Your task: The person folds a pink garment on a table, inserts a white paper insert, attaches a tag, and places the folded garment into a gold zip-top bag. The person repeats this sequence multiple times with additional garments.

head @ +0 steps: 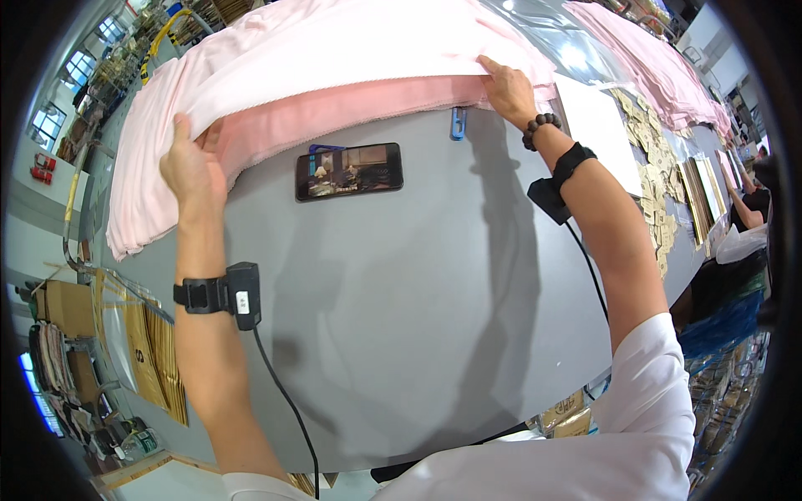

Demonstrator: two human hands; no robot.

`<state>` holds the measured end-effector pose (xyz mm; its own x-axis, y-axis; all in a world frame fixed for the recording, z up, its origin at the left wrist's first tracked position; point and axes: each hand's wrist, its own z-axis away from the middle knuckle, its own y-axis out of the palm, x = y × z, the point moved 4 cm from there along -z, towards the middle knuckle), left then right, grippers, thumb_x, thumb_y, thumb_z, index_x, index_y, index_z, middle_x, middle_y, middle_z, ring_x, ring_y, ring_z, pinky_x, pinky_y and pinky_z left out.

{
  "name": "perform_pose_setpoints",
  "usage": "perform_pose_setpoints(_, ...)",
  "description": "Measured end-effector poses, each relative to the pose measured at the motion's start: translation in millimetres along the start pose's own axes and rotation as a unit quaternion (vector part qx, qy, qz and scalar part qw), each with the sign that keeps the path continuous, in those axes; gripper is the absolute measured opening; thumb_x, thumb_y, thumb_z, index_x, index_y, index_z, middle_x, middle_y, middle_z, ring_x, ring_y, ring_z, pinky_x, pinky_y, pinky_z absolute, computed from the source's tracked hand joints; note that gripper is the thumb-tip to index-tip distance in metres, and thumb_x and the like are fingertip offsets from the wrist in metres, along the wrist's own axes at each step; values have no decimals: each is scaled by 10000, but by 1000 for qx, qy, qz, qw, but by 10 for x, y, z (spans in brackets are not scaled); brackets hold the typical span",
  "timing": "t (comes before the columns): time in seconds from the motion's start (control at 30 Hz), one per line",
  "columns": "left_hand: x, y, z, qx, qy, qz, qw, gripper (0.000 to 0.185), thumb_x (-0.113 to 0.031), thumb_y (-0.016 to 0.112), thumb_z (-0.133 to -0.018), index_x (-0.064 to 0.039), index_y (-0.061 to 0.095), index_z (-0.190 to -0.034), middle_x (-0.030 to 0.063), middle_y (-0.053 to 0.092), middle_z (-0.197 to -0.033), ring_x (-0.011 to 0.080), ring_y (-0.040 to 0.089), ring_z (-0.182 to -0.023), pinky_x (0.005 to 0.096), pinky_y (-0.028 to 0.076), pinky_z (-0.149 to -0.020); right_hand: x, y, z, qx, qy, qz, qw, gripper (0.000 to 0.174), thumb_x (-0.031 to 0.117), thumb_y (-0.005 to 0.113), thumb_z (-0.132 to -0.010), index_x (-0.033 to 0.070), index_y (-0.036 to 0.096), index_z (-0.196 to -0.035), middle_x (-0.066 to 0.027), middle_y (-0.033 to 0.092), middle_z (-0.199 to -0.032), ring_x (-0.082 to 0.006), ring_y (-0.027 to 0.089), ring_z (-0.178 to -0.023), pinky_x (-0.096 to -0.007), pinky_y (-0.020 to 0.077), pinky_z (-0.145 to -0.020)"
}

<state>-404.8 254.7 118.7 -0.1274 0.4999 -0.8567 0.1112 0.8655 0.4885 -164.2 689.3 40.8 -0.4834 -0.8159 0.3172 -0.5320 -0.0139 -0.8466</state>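
Observation:
A pale pink cloth (351,50) with a stitched edge spans the far side of the grey table (388,300). My left hand (195,166) grips its near left edge, some fingers hidden beneath the fabric. At the right, my right hand (509,91) pinches the same edge. Between the hands the edge is raised, and deeper pink cloth (338,116) shows under it. Below the cloth lies a smartphone (349,171) with a lit screen, a blue object partly hidden behind it. A small blue thread snipper or clip (458,124) lies near my right hand.
White sheets (592,131), many small tan tags (651,163) and clear plastic film (557,37) are on the right, with another pink cloth stack (658,69) beyond. Cables hang from both wrist devices. Gold-coloured packaging (147,357) stands at left. Another person's arm (745,210) is at far right.

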Motion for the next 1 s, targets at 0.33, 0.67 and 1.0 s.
perform_pose_setpoints(0.33,33,-511,-150,-120,37,-57,990,428,-168,654,-1027,215,556,-1192,246,657,-1225,332,718,-1031,443,649,-866,-42,-1206,191,-157,-117,-181,964,388,-75,657,-917,96,737,-1256,-91,780,-1139,-179,750,-953,-315,592,-844)
perform_pose_setpoints(0.67,257,-725,-206,-106,-72,49,991,403,-18,684,-912,142,539,-1253,212,651,-1226,327,708,-1037,452,630,-849,-511,-2731,1543,-190,-160,19,968,420,-91,581,-995,69,669,-1373,-102,728,-1300,-225,689,-1201,-359,570,-1013)
perform_pose_setpoints(1.0,106,-2155,-880,-211,-62,-23,975,389,-7,750,-869,98,612,-1217,168,682,-1146,278,696,-952,401,583,-767,-2286,-3302,1921,-318,158,-294,887,384,127,562,-1086,-10,580,-1445,-159,614,-1447,-231,610,-1293,-364,467,-1139)
